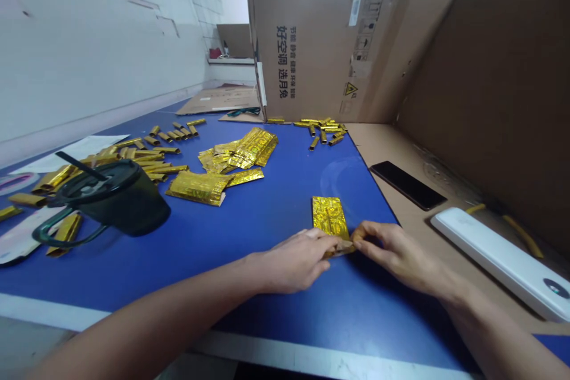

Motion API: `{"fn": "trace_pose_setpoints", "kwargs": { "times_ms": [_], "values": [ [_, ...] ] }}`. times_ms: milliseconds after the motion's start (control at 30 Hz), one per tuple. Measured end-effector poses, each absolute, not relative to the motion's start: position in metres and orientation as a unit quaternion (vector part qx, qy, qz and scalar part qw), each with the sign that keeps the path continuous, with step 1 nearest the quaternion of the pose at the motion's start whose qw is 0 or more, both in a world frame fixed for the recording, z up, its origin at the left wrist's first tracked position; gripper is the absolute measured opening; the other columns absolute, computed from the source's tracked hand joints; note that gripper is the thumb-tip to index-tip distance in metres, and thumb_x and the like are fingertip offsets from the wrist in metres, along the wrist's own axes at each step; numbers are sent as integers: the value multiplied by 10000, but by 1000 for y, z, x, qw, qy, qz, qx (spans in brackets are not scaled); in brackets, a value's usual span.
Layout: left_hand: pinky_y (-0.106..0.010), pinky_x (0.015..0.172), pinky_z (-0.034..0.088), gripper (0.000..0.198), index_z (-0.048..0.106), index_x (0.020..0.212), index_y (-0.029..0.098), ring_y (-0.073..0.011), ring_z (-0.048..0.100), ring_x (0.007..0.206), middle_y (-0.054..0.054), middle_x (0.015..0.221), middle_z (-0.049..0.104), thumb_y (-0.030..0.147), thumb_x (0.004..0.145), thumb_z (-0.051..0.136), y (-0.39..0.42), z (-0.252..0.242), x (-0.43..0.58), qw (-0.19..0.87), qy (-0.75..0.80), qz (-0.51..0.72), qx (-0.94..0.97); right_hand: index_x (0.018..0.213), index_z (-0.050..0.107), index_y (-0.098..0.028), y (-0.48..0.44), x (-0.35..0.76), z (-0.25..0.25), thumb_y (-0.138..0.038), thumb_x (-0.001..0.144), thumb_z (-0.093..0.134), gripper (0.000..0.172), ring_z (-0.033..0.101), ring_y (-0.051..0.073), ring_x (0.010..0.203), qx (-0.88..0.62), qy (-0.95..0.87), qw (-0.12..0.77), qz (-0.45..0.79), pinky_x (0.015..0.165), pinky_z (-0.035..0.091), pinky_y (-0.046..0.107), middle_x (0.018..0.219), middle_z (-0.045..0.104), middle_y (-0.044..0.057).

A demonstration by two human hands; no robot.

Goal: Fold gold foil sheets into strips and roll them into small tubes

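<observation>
A small sheet of gold foil paper (pixel 330 217) lies flat on the blue table (pixel 249 231) just in front of me. My left hand (pixel 296 261) rests on the table with its fingertips pressed on the sheet's near edge. My right hand (pixel 396 252) pinches the same near edge from the right, where the foil is being bent up. Both hands have their fingers closed on the paper's edge.
A black cup with a straw and handle (pixel 113 196) stands at the left. Stacks of flat gold sheets (pixel 236 157) and several folded gold pieces (pixel 133 154) lie behind. A black phone (pixel 407 185), a white bar (pixel 499 261) and tall cardboard walls (pixel 490 83) are at the right.
</observation>
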State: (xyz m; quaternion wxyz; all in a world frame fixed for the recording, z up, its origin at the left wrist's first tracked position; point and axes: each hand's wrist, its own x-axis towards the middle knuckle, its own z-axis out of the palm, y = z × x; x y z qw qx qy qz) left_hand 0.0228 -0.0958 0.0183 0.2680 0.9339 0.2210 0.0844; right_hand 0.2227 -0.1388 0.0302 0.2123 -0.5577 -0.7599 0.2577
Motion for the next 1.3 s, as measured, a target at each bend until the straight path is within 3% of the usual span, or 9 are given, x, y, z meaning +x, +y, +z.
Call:
{"fn": "trace_pose_setpoints", "kwargs": {
  "times_ms": [100,267,533,700,800,967,1300],
  "values": [
    [-303,831,378,315,478,1087,145,-178,495,938,-79,1010,548,169,824,307,-95,14,25,263,242,106,928,726,543,-174,-137,226,31,-352,791,442,214,472,114,605,-551,-728,230,336,558,383,227,673,549,0],
    [-299,873,364,362,429,1168,125,-176,473,1017,-90,1102,526,198,837,301,-95,11,25,278,263,126,915,780,612,-175,-135,227,32,-329,716,562,174,510,131,696,-503,-753,193,379,647,399,249,785,582,15],
    [-303,892,361,381,427,1182,140,-171,472,1038,-77,1140,518,214,815,354,-94,9,25,310,282,145,897,645,566,-162,-129,221,15,-305,730,522,172,392,76,484,-562,-660,240,437,469,326,206,526,457,-45],
    [-304,858,391,423,426,1181,215,-160,507,980,-33,1116,532,198,759,450,-94,5,27,363,308,188,859,676,562,-162,-126,221,10,-262,713,523,113,403,75,490,-569,-656,245,431,471,342,202,563,488,-34],
    [-284,781,434,365,499,1066,197,-139,535,868,-34,1047,530,180,702,515,-93,4,27,385,328,215,835,679,564,-159,-126,222,6,-254,710,517,111,416,79,493,-577,-666,244,406,462,343,200,571,507,-26],
    [-260,718,439,86,553,718,146,-120,508,781,-28,899,509,185,647,584,-90,6,28,365,360,220,830,676,548,-163,-127,223,3,-243,719,497,104,440,84,502,-581,-679,237,382,466,349,200,588,528,-20],
    [-264,726,425,83,550,653,147,-122,497,783,-26,857,500,209,701,523,-85,-1,33,340,363,214,841,662,534,-173,-127,223,4,-217,718,476,91,480,91,488,-603,-699,217,318,462,349,205,547,543,-24]
  ]
}}
